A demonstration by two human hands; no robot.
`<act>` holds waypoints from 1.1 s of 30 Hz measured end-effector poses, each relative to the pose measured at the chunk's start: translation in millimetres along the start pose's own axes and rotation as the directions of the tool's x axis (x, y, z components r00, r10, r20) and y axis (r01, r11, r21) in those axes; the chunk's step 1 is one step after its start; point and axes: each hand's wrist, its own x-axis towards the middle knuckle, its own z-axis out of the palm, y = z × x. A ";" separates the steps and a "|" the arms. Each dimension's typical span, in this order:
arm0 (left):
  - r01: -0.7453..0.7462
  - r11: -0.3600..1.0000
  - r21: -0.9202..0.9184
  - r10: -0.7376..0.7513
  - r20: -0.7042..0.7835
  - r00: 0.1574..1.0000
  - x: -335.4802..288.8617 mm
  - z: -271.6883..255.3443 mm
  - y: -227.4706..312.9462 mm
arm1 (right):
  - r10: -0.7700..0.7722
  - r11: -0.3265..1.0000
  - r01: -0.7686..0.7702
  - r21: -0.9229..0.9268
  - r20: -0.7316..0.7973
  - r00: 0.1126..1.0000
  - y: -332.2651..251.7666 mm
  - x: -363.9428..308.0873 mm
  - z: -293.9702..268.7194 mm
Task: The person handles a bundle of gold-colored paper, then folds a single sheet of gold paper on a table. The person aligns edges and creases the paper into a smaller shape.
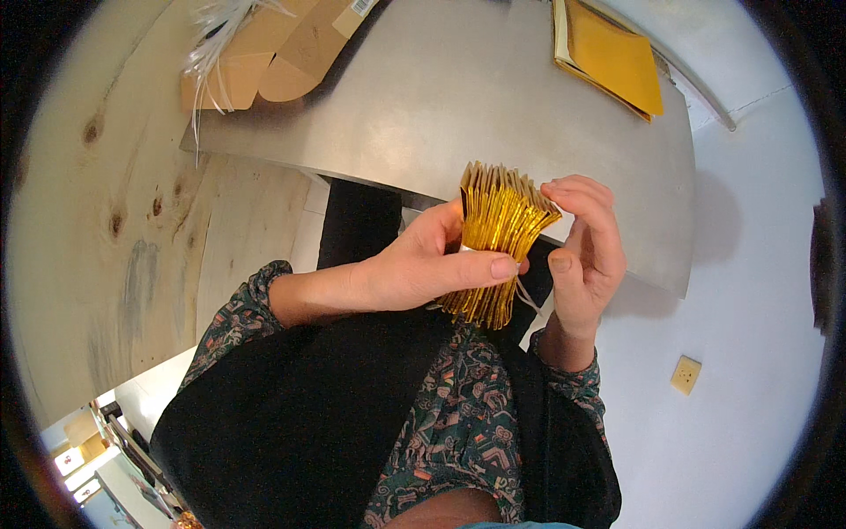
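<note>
A thick bundle of shiny gold foil, pleated like a fan [500, 216], is pinched at its middle by my left hand [432, 264], whose thumb lies across the folds. Its upper end spreads wider and shows paler inner edges; the lower end flares near my lap. A thin white string [529, 298] hangs out beside the pinched middle. My right hand [589, 256] is at the bundle's right side, fingers bent, with the fingertips touching the upper right corner. Its thumb stands apart from the fingers, and nothing shows between them.
Beyond my hands is a grey metal table [423, 97]. Flat yellow folders or envelopes [612, 57] lie at its far right. At the far left sit a brown cardboard box [291, 53] and a bunch of white strings [216, 53]. Wooden boarding [106, 220] stands left; a pale wall [731, 353] right.
</note>
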 end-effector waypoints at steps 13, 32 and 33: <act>-0.159 0.972 0.175 0.169 -0.047 0.984 13.8 0.1 -1.4 | 0.105 0.994 -0.104 -0.016 0.189 0.976 -2.6 30.9 15.0; -0.227 0.950 -0.217 0.158 -0.294 0.943 61.8 -9.8 0.8 | 0.084 0.985 -0.107 -0.136 -0.166 0.983 26.6 17.9 37.5; -0.217 0.960 -0.176 0.171 -0.244 0.955 58.7 -13.0 2.3 | 0.120 0.993 -0.121 0.009 -0.208 0.971 26.2 17.4 36.2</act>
